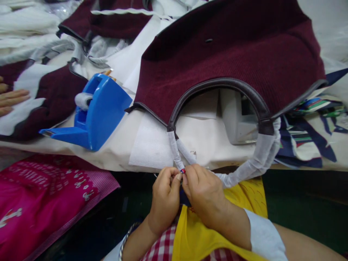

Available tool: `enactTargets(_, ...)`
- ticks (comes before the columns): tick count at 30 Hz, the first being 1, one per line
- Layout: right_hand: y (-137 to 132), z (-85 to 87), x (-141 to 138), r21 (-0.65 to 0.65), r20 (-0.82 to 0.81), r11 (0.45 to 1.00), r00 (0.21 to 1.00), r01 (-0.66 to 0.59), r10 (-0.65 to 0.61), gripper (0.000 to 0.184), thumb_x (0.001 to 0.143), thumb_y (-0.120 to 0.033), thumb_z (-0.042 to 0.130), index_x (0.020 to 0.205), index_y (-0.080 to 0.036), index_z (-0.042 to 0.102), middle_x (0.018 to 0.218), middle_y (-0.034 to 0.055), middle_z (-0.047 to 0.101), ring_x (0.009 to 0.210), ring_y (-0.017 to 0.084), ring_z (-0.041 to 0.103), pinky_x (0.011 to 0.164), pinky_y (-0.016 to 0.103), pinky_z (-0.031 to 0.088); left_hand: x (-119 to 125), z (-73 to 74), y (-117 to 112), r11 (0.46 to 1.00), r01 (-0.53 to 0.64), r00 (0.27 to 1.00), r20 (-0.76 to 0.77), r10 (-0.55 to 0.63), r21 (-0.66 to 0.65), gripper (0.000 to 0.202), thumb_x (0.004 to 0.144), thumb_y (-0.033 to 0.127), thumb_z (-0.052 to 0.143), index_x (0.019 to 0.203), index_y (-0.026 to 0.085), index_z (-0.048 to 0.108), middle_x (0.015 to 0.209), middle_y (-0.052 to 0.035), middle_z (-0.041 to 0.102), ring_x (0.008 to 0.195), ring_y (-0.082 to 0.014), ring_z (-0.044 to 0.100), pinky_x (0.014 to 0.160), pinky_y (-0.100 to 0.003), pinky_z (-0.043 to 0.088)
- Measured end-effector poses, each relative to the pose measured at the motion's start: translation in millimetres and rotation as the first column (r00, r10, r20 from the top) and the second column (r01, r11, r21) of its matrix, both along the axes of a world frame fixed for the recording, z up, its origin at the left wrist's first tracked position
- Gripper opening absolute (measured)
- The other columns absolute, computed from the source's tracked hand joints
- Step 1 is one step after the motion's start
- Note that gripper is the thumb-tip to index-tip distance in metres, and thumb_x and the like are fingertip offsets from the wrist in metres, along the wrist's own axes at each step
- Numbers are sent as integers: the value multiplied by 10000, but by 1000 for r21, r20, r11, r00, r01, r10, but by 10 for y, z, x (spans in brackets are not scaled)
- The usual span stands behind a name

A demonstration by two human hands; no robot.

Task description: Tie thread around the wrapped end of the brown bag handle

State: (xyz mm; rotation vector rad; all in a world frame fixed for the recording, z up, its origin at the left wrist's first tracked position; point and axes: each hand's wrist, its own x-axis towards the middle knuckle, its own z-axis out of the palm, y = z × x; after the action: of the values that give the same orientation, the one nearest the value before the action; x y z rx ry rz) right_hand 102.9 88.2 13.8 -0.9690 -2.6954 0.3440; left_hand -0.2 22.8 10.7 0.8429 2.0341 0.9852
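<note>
A maroon corduroy handbag [231,58] with dark brown trim lies on the table, its handle [261,159] wrapped in thin white paper and hanging toward me over the edge. My left hand [166,192] and my right hand [203,192] meet at the left part of that handle. Both are closed in pinches on a narrow patterned scarf [183,171], of which a red, white and blue bit shows at the handle. Dark blue fabric, seemingly its end, hangs below my fingers. The fingers hide most of the scarf.
A blue tape dispenser [102,112] stands left of the bag. Patterned scarves [307,141] lie at right, and a grey device [236,116] shows through the handle opening. A co-worker's hand [12,98] rests on another maroon bag [54,94] at far left. Yellow cloth [201,235] covers my lap.
</note>
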Motion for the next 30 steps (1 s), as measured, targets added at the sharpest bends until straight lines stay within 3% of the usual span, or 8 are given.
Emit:
enactTargets(2,-17,-18,-13,14,4,1000,1000,-11,11,103,859,-159,461,766,-180,501,686,29,495,621,186,468,544,304,340,25,19,8,989,-129,963,229,142,-71,155,820,322,470,769,178,502,618,45,470,532,-73,417,512,-209,344)
enactTargets(5,-32,-38,-27,16,4,999,1000,-29,29,116,867,-172,452,762,-180,501,684,31,488,622,182,457,543,309,333,48,43,3,961,-247,827,490,276,-124,187,794,342,505,731,168,480,535,76,382,460,-48,321,446,-187,264)
enactTargets(9,-38,-41,-28,2,-12,999,999,-49,49,118,872,-187,445,774,-182,512,703,35,493,635,185,457,546,316,330,53,62,-27,936,-319,673,661,332,-145,222,772,346,542,685,163,451,503,88,339,446,-39,278,429,-178,216)
enactTargets(11,-37,-31,-18,-14,-16,998,998,-58,58,124,874,-192,444,773,-184,516,706,34,497,638,185,460,549,314,330,47,73,-41,935,-321,669,663,336,-150,222,775,338,539,674,163,446,498,87,349,445,-39,288,434,-177,228)
enactTargets(16,-33,2,16,-134,-78,990,997,-39,29,194,893,-232,418,732,-185,516,684,28,498,629,180,477,553,310,335,41,108,-66,955,-259,788,541,294,-141,182,793,336,514,723,172,478,552,66,454,482,-48,393,465,-175,315)
enactTargets(23,-38,-10,33,-258,-168,966,983,22,-67,134,867,-204,443,778,-158,532,690,28,533,633,191,527,560,309,360,49,94,-104,980,-172,900,388,198,-99,154,812,335,490,793,186,527,605,47,521,557,-76,495,530,-195,401)
enactTargets(27,-30,-9,24,-254,-159,966,984,39,-81,155,870,-207,420,776,-157,532,681,33,543,623,193,542,545,304,362,33,47,-131,999,-47,997,64,48,-23,132,830,286,470,779,198,553,739,17,567,680,-93,546,634,-217,441)
enactTargets(30,-21,-7,9,-260,-148,965,985,45,-86,165,873,-211,402,785,-160,531,681,32,551,618,191,549,549,303,364,17,18,-138,994,89,970,-233,-72,63,116,841,212,448,807,196,558,821,-8,584,769,-106,561,713,-231,459)
